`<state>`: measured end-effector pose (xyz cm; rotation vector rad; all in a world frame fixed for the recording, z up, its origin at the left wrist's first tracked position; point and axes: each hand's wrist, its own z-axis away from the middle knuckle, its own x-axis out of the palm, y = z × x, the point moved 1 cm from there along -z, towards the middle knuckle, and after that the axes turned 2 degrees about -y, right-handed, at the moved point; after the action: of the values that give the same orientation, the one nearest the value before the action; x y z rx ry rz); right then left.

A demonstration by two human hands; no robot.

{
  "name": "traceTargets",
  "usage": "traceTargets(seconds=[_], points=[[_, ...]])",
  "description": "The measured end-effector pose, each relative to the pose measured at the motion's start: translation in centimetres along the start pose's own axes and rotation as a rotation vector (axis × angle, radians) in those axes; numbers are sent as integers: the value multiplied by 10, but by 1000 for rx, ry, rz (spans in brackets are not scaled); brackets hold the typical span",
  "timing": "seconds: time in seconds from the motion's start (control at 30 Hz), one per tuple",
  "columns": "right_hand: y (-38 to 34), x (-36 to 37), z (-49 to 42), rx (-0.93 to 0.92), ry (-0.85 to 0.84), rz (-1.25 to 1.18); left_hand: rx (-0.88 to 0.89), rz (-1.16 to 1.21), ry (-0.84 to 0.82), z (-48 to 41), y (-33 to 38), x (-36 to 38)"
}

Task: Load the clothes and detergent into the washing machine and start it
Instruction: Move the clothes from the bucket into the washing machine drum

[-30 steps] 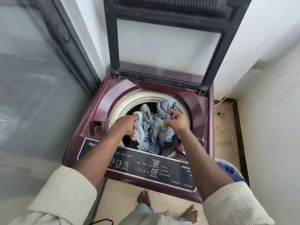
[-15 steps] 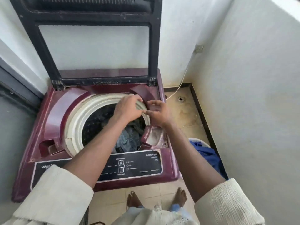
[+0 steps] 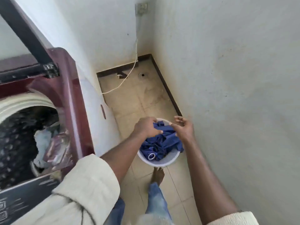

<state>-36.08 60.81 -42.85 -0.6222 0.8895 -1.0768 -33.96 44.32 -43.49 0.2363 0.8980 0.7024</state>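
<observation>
A white round basket (image 3: pixel 160 161) stands on the tiled floor beside the machine, filled with dark blue clothes (image 3: pixel 162 142). My left hand (image 3: pixel 146 127) reaches into it from above, and its curled fingers and thumb grip the blue fabric. My right hand (image 3: pixel 184 129) hovers over the basket's right rim with loosely spread fingers, and one fingertip is at the cloth's edge. At the left is the maroon top-load washing machine (image 3: pixel 71 88) with its lid (image 3: pixel 27 34) raised. Pale blue clothes (image 3: pixel 42 140) lie in its drum.
A white wall runs close along the right side. A white cord (image 3: pixel 129 73) hangs from a wall socket (image 3: pixel 141 8) to the floor behind the machine, near a floor drain (image 3: pixel 142 75). My bare foot (image 3: pixel 157 174) stands just in front of the basket. The machine's dark control panel (image 3: pixel 24 192) is at lower left.
Both hands left the machine's drum and swung right and down to the floor basket. The pale blue clothes stayed in the drum, and my left hand took hold of the blue clothes.
</observation>
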Motion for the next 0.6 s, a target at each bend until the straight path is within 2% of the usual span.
traceTargets(seconds=[0.1,0.2,0.33,0.43,0.53,0.6], points=[[71,-19,-38,127,-7,58,-118,238,-145,-37,-31,60],[138,-27,-77,204,-55,160,-190,326,-140,-79,-69,116],[221,-8,-149,158,-154,344,-157,156,-91,-147,-104,186],[273,22,-206,119,-271,490,-104,46,16,-196,-122,235],[320,61,-249,-63,-226,840,-43,15,119,-236,-139,273],[342,82,-257,-61,-122,964,-78,-8,117,-254,-152,287]])
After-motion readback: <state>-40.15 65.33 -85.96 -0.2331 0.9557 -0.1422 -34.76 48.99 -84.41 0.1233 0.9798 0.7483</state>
